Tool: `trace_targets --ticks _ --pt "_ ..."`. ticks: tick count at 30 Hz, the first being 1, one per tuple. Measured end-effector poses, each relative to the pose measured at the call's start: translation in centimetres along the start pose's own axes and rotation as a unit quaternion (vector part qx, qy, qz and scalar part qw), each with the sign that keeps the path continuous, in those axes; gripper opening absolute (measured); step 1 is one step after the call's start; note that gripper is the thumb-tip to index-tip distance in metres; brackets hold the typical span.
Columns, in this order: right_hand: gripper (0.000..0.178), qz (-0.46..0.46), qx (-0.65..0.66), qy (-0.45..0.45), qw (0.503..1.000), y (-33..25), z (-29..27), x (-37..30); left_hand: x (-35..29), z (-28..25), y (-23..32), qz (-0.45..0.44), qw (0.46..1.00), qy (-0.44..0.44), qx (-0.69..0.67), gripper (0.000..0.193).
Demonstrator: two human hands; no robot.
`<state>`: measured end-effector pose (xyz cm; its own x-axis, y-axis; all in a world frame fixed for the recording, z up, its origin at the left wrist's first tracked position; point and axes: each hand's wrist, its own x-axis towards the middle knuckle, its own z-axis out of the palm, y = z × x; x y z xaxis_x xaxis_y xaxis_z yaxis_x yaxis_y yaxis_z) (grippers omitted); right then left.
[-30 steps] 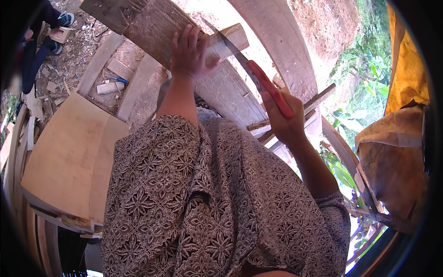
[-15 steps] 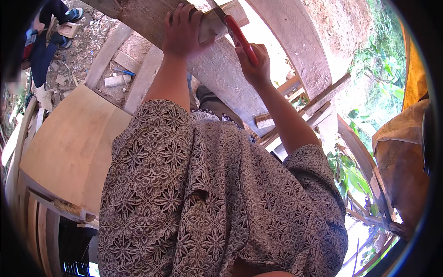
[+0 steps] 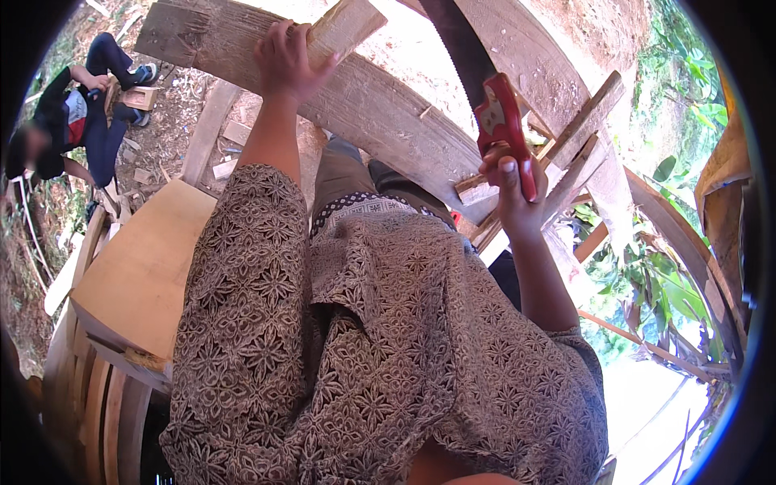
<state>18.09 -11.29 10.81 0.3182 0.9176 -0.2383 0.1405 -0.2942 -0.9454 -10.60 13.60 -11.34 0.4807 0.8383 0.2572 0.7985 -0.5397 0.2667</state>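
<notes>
A short squared wooden block (image 3: 347, 28) lies slantwise over a long grey plank (image 3: 372, 113) in front of me. My left hand (image 3: 287, 65) holds the block at its near left end, with the thumb along its side. Off to the right, my right hand (image 3: 513, 182) grips the red handle of a handsaw (image 3: 461, 48). The saw's dark toothed blade points away from me and stands apart from the block. Its tip runs out of the picture at the top.
A pale smooth board (image 3: 145, 259) stands at my left. Beyond it a person (image 3: 93, 121) sits on the ground near a small wooden block (image 3: 139, 98). Rough timber pieces (image 3: 586, 121) cross at the right, with green plants (image 3: 671, 283) behind them. Wood scraps litter the ground.
The saw has come away from the block, moving right and toward me with my right hand. My left hand and the block have shifted left in the picture, as the view has also moved.
</notes>
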Motion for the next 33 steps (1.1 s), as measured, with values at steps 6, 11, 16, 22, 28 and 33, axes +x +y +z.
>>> trace_targets --ticks 6,11,16,22,28,33 --pt "0.042 0.095 0.015 0.161 0.982 1.4 -3.6 -6.6 5.1 -0.9 2.4 0.085 0.996 -0.034 0.015 0.083" --pt "0.041 0.167 0.046 0.262 0.949 1.7 -2.1 -10.9 14.0 -0.1 4.8 -0.137 0.923 -0.348 -0.095 0.103" --pt "0.038 0.166 0.108 0.352 0.915 1.1 1.8 -13.4 18.3 -2.9 4.2 -0.100 0.869 -0.398 -0.276 0.091" --pt "0.038 0.154 0.119 0.381 0.904 -0.5 5.6 -12.0 16.5 -7.9 -0.6 -0.284 0.698 -0.255 -0.606 0.037" --pt "0.037 0.145 0.099 0.317 0.932 -1.5 6.6 -8.0 4.4 -6.2 -3.5 -0.373 0.745 -0.287 -0.473 0.039" --pt "0.038 0.104 0.095 0.274 0.951 -2.2 7.2 -4.3 1.6 -4.6 -4.9 -0.381 0.690 -0.288 -0.544 0.039"
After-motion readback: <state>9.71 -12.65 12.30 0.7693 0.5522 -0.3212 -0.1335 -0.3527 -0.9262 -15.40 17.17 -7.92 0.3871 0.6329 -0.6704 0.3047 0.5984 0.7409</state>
